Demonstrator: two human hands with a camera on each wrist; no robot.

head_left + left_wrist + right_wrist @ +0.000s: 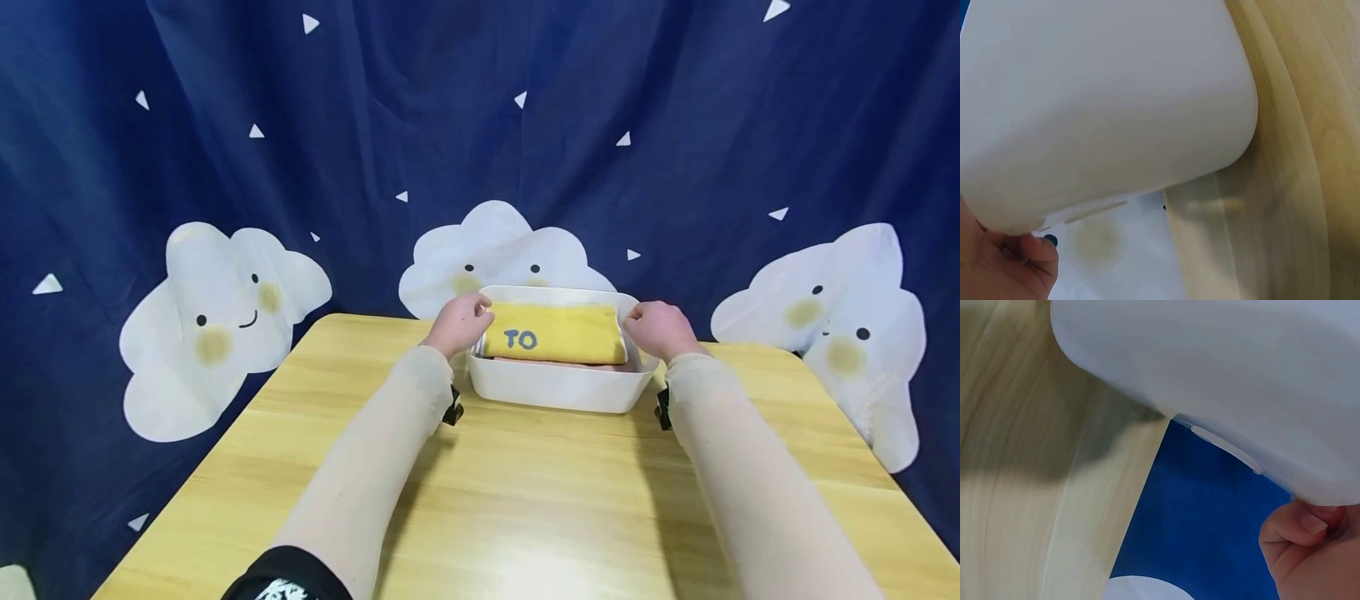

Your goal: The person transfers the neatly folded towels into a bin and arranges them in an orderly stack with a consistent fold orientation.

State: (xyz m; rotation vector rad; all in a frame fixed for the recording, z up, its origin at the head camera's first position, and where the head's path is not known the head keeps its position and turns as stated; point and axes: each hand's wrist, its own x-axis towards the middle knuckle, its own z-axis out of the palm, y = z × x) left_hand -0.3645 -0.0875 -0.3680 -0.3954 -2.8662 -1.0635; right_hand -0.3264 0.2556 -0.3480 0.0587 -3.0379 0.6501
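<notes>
A white plastic bin (558, 390) stands toward the far end of the table, seen from the front. Folded inside it is a yellow cloth (573, 329) with blue letters "TO", and below that shows a strip of pinkish cloth (607, 367). My left hand (456, 323) grips the bin's left rim, and my right hand (663, 329) grips the right one. The left wrist view has the bin's outer wall (1116, 106) with curled thumb and fingers at its rim. Likewise in the right wrist view, the thumb bends against the rim beside the wall (1210, 369); some fingertips are hidden.
The wooden table (517, 500) extends from the bin toward me, its far edge just behind the bin. Beyond it hangs a dark blue curtain (360, 150) with white clouds and triangles. A dark wrist camera (453, 408) hangs under the left wrist.
</notes>
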